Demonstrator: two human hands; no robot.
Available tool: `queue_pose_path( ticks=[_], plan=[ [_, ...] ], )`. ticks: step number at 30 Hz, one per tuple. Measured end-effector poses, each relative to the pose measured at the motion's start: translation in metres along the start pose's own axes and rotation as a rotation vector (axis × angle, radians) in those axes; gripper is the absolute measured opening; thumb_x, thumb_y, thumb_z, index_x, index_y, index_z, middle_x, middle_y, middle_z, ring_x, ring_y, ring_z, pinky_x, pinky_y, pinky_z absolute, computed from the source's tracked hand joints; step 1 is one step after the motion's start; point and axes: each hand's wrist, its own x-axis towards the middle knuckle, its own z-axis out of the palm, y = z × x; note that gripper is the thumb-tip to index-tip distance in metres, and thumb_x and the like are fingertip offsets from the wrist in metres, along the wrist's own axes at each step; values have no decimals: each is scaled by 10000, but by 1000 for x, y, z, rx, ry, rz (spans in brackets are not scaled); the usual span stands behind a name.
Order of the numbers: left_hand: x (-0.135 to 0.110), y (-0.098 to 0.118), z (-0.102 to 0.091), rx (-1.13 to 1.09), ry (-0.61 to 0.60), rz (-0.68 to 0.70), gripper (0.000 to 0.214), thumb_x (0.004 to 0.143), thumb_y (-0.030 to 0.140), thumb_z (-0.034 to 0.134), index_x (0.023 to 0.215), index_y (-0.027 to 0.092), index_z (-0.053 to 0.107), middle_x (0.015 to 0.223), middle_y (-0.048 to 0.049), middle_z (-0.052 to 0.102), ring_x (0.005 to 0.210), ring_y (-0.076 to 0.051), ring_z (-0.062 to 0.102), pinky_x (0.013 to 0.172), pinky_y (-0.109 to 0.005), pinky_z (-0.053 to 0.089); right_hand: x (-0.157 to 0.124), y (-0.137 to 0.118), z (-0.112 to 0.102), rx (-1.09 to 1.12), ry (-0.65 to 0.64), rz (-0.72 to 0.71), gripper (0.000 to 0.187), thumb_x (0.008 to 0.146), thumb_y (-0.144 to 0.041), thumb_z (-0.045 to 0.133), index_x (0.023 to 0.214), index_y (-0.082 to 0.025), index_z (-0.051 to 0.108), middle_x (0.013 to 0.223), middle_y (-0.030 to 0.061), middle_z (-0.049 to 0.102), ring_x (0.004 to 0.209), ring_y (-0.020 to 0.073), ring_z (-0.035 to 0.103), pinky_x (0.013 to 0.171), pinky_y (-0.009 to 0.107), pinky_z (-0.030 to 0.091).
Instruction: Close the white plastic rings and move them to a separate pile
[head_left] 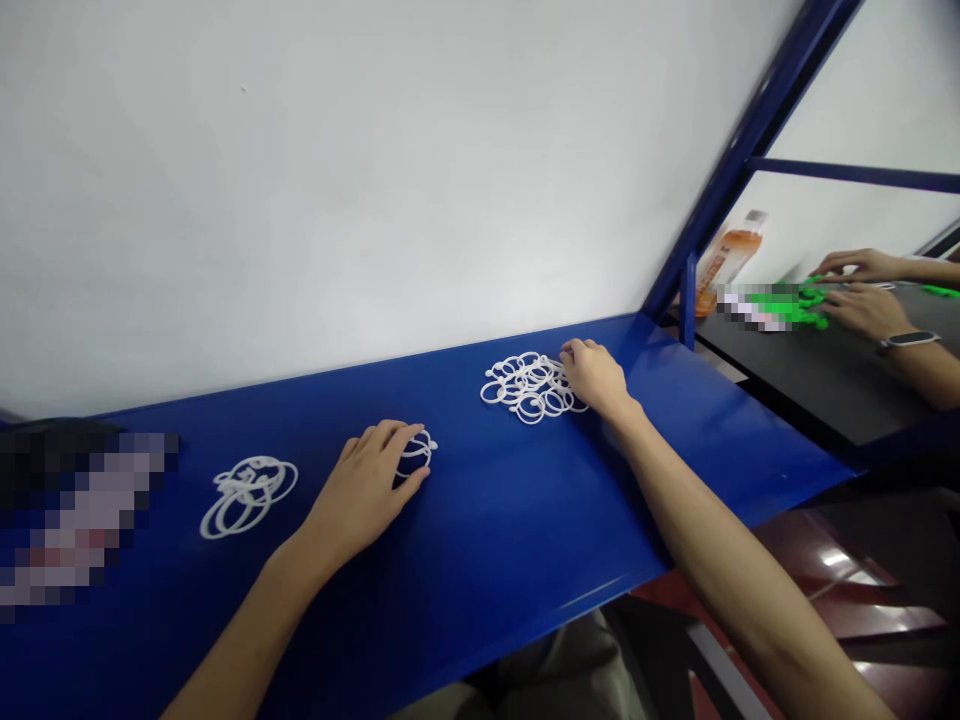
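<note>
On the blue table, my left hand [371,475] curls round a few thin white rings [417,452], index finger along the upper edge and thumb along the lower. Part of these rings is hidden under the palm. My right hand [596,375] is at the right edge of a loose pile of white rings [529,385] with small knobs on them. Its fingers are bent and pressed together against the pile, their tips partly hidden. To the left of my left hand lies a smaller heap of larger white rings [247,495], some overlapping.
A white wall [375,200] rises behind the blue table [487,540]. A blue metal frame [705,225] stands at the right. Beyond it, another person's hands [870,300] handle green pieces on a black table [795,380], near an orange drink bottle [731,260]. A dark item [45,460] lies far left.
</note>
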Motion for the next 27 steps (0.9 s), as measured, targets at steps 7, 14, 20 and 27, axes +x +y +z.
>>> queue_pose_path(
  ticks=[7, 14, 20, 27],
  plan=[
    [0, 14, -5, -11, 122, 44, 432, 926, 369, 570, 1338, 242, 537, 1279, -83, 608, 1166, -282, 571, 984, -462, 439, -26, -36, -12, 185, 290, -378, 302, 996, -317, 498, 1207, -160, 645, 1113, 146, 666, 1103, 317, 535, 945, 467, 494],
    [-3, 27, -2, -112, 213, 179, 435, 927, 308, 576, 1351, 261, 494, 1297, -77, 597, 1173, -252, 591, 1002, -433, 485, -83, -85, -9, 563, -262, -918, 404, 937, -406, 636, 1272, -191, 563, 1184, 108, 624, 1090, 238, 607, 935, 391, 533],
    [-5, 33, -2, -309, 181, 207, 472, 933, 267, 571, 1385, 310, 443, 1336, -59, 572, 1160, -207, 627, 994, -383, 538, -86, -87, -1, 681, -367, -852, 482, 886, -335, 687, 1309, -189, 508, 1208, 122, 612, 1028, 235, 629, 888, 411, 550],
    [-6, 40, -7, -425, 124, 217, 532, 907, 212, 572, 1410, 288, 417, 1379, -68, 587, 1274, -217, 582, 1083, -412, 493, -84, -85, 3, 750, -315, -854, 595, 893, -220, 662, 1439, -191, 427, 1397, 144, 568, 1249, 255, 561, 1057, 450, 471]
  ],
)
